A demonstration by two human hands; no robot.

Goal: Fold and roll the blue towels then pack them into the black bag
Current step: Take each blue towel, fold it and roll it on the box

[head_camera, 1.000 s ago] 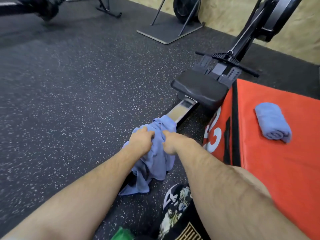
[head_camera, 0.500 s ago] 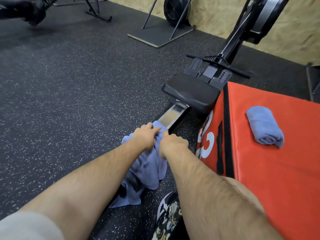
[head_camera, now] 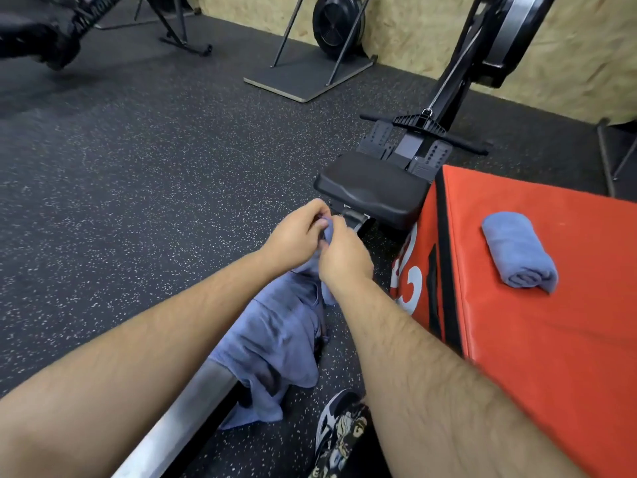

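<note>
A loose blue towel hangs crumpled over the metal rail of a rowing machine. My left hand and my right hand are close together at the towel's upper end, and both pinch the cloth there. A second blue towel, rolled up, lies on top of the red padded box at the right. No black bag shows in this view.
The rowing machine's black seat and footrests sit just beyond my hands. Speckled black rubber floor spreads to the left. A patterned shoe is near the bottom. Other gym frames stand by the far wall.
Both hands have lifted the towel's upper end off the rail and drawn it up, so the cloth now hangs longer below them. The view has shifted a little.
</note>
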